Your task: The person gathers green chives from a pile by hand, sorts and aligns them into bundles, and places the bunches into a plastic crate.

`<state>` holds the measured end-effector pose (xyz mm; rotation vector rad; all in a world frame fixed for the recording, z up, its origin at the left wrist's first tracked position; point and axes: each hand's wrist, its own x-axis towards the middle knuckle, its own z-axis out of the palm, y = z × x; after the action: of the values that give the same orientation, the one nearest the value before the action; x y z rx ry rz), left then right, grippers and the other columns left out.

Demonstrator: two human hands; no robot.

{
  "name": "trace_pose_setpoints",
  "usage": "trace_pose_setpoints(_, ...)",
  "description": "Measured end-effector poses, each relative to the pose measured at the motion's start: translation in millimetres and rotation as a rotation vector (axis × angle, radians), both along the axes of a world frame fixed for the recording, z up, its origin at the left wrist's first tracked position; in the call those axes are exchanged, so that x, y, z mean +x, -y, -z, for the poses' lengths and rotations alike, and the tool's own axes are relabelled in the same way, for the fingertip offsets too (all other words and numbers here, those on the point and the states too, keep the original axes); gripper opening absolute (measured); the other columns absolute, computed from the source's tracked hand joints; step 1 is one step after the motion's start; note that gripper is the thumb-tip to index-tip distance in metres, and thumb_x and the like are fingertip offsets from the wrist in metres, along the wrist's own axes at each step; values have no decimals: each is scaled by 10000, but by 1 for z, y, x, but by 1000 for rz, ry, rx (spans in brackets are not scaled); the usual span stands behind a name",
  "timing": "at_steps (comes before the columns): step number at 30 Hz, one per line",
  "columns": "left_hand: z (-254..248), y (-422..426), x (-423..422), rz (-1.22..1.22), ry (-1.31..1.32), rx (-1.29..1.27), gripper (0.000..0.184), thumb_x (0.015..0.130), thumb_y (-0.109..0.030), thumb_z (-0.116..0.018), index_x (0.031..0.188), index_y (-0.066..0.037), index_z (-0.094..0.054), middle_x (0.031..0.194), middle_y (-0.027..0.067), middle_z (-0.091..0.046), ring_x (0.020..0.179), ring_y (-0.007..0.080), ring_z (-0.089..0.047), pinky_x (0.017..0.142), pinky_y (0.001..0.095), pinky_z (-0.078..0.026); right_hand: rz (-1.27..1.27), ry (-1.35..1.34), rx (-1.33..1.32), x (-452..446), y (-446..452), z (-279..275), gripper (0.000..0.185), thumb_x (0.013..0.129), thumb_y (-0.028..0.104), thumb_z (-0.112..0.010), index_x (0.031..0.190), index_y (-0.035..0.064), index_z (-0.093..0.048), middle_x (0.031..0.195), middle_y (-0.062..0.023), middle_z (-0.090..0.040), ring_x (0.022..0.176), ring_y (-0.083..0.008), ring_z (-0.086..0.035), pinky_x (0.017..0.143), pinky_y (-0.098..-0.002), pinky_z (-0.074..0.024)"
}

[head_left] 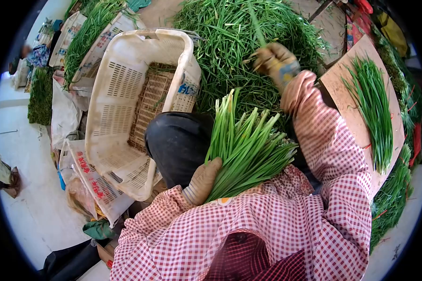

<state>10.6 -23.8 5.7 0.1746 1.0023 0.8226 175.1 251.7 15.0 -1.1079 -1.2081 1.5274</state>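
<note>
My left hand, in a worn beige glove, is closed round a thick bundle of green stalks that lies across my lap, its pale cut ends pointing up and away. Out over the big heap of loose greens is my right hand, gloved too, with its fingers curled. A blurred green stalk rises from beside its fingers, and thin yellowish bits show at the fingertips. Whether the fingers grip that stalk is not clear.
A white plastic basket leans left of my knee, with plant scraps inside. At the right, a board bears a bunch of long greens. Printed sacks and more greens stand at the left. A person is far left.
</note>
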Motion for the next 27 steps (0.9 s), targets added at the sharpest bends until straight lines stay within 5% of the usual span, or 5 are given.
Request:
trace_pose_setpoints(3, -7, -5, 3, -25, 1, 22, 593, 921, -412, -538, 1317, 15, -430, 1239, 127, -550, 1079, 195, -550, 937, 316, -444, -519, 524, 139, 26, -19, -8, 334, 882, 291, -635, 1097, 40, -591, 1045, -142, -636, 926, -228, -624, 837, -347, -537)
trace_pose_setpoints(4, -10, -6, 4, -29, -5, 32, 586, 924, -401, -535, 1322, 15, -423, 1248, 128, -543, 1090, 196, -545, 944, 318, -440, -697, 505, 121, 23, -6, -6, 305, 868, 231, -652, 1092, 29, -602, 1067, -147, -619, 991, -228, -590, 817, -346, -526)
trace_pose_setpoints(6, -7, -6, 8, -41, -4, 43, 580, 927, -389, -535, 1328, 13, -416, 1255, 127, -537, 1096, 196, -540, 949, 320, -437, -1075, 842, 41, 4, 15, -39, 544, 841, 460, -634, 1154, 18, -581, 1077, -160, -632, 1041, -285, -592, 860, -424, -507)
trace_pose_setpoints(9, -6, -7, 9, -56, -11, 49, 566, 933, -363, -533, 1340, 8, -402, 1266, 124, -528, 1111, 194, -529, 960, 319, -427, -1166, 930, 50, -14, 34, -49, 577, 828, 489, -625, 1186, 38, -586, 1053, -141, -656, 937, -255, -624, 818, -367, -490)
trace_pose_setpoints(27, -1, -8, 13, -130, 21, 88, 494, 949, -279, -532, 1341, -2, -412, 1285, 97, -509, 1146, 171, -487, 996, 300, -382, -725, 664, -57, 0, 47, 5, 184, 844, 188, -610, 987, 74, -632, 839, -39, -654, 772, -140, -613, 709, -284, -483)
